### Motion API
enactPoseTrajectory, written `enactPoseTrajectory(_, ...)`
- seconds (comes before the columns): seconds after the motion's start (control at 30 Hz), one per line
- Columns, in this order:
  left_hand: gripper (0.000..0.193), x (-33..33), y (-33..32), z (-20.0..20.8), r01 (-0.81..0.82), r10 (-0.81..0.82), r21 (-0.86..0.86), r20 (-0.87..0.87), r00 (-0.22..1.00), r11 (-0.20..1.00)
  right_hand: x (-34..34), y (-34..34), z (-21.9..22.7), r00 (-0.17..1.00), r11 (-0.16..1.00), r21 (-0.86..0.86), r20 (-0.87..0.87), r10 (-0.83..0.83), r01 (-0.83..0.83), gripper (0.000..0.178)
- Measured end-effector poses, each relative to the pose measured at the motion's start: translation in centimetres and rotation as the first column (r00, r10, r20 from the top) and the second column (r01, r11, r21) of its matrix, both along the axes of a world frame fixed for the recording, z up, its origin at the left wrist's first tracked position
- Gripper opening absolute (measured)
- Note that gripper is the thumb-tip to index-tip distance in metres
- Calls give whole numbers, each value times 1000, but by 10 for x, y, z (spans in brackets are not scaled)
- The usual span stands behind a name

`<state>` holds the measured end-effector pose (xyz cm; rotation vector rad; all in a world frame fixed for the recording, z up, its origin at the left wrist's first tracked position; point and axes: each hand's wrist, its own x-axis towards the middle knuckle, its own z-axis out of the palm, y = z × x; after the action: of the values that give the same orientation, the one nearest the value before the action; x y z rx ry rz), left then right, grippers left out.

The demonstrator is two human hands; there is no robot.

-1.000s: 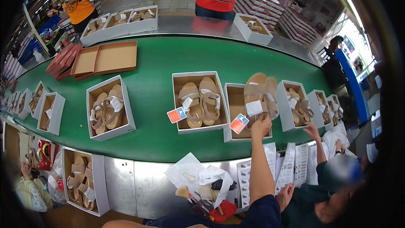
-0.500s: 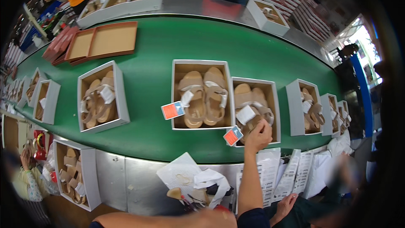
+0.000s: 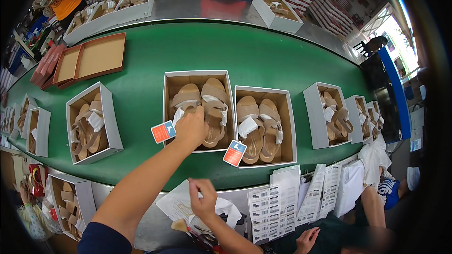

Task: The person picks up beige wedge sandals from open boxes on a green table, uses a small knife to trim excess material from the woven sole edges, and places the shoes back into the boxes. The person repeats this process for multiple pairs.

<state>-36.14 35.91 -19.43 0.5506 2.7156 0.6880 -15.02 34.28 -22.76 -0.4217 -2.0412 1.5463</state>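
Observation:
My left hand [image 3: 190, 126] reaches into the left of two white shoe boxes [image 3: 165, 91], its fingers closed on the left beige sandal [image 3: 184, 98] near the strap. The hand covers much of that sandal; its mate [image 3: 214, 113] lies beside it. An orange and blue tag [image 3: 163, 132] hangs over the box's left edge. The right box [image 3: 293, 127] holds another pair of sandals [image 3: 253, 134], with white wrapping on the straps and a similar tag [image 3: 234, 153] at its front corner. My right hand [image 3: 203, 198] hovers above the near metal edge, fingers curled; anything inside them is hidden.
More boxed sandals stand on the green table [image 3: 155, 47], left [image 3: 110, 127] and right [image 3: 316, 117]. Brown box lids [image 3: 101, 56] lie far left. Paper [image 3: 174, 202] and label sheets [image 3: 273, 207] line the near edge. A co-worker's hand [image 3: 307, 241] is at lower right.
My right hand has left the right box's sandals and drawn back toward the near edge. My left arm has reached forward into the left box. The view has shifted, moving the scene leftward.

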Motion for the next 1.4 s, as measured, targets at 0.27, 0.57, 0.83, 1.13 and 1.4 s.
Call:
enactPoseTrajectory(0.27, 20, -21, -47, 36, -150, 62, 429, 212, 975, 891, 86, 3, -7, 959, 996, -38, 269, 91, -84, 13)
enactPoseTrajectory(0.57, 18, 119, -198, 166, -239, 74, 679, 264, 962, 694, 106, -29, 38, 966, 970, -225, 215, 144, -95, 29)
enactPoseTrajectory(0.83, 15, 268, -335, 87, -265, 246, 375, 97, 964, 889, 146, -141, 40, 880, 872, -393, 247, 407, -293, 51)
enactPoseTrajectory(1.13, 46, 333, -385, 46, -217, 272, 217, -270, 924, 952, 152, -187, 5, 753, 902, -340, 511, 414, -265, 57)
enactPoseTrajectory(1.4, 90, 283, -390, 19, -201, 191, -44, -166, 967, 979, 150, -163, 5, 663, 844, -251, 528, 530, -474, 44)
